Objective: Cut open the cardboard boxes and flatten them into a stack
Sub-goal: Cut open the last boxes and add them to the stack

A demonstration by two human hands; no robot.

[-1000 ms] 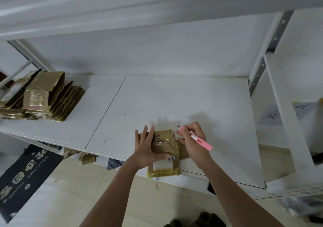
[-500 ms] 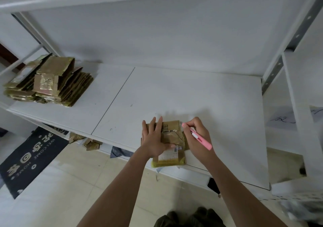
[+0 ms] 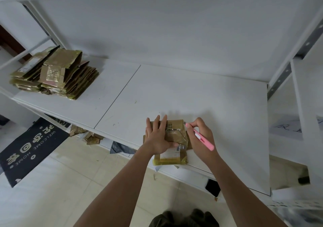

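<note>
Now, head view: left hand (image 3: pixel 158 137) presses flat on the taped cardboard box (image 3: pixel 174 142). Right hand (image 3: pixel 201 137), pinching the pink utility knife (image 3: pixel 201 136), has slid its tip forward to the box's far right corner. Cut looks imminent; flattened stack (image 3: pixel 54 72) waits far left.

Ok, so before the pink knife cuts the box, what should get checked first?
1. Left hand presses flat on the cardboard box: ok.
2. Left fingers off the right edge, where the tip points: ok.
3. Right hand grips the pink knife: ok.
4. Tip at the box's far right corner: ok.
5. Blade pushed out: cannot tell.
6. Box fully on the shelf: not ok, its near end overhangs the front edge.
</note>
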